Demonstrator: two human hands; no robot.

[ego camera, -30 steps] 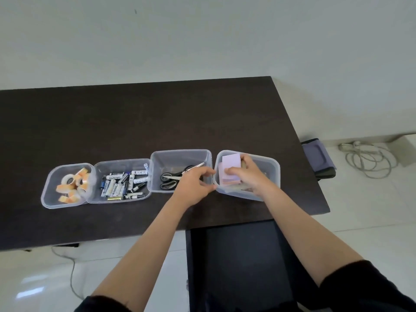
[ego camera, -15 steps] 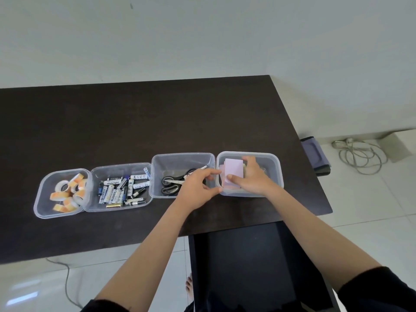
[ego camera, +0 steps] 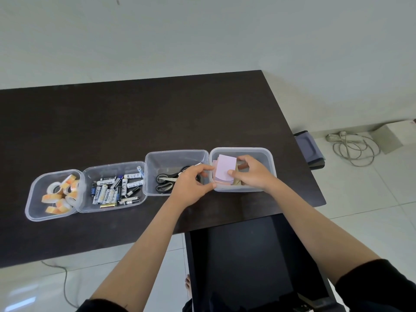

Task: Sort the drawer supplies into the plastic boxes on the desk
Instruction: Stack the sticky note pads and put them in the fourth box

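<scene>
Right hand (ego camera: 252,174) fingers pinch pale lilac paper note pad (ego camera: 225,168) inside clear plastic box (ego camera: 267,158); left hand (ego camera: 191,185) curled on its rim. Pad likely light, floppy; hold by edges.

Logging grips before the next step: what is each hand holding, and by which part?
Right hand pinches the lilac notepad at its right edge, inside the rightmost box. Left hand grips that box's near-left corner.

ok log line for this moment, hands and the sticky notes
step: placing sticky notes | box: rightmost box | right hand: holding notes | left hand: steadying box edge | drawer: open
</scene>
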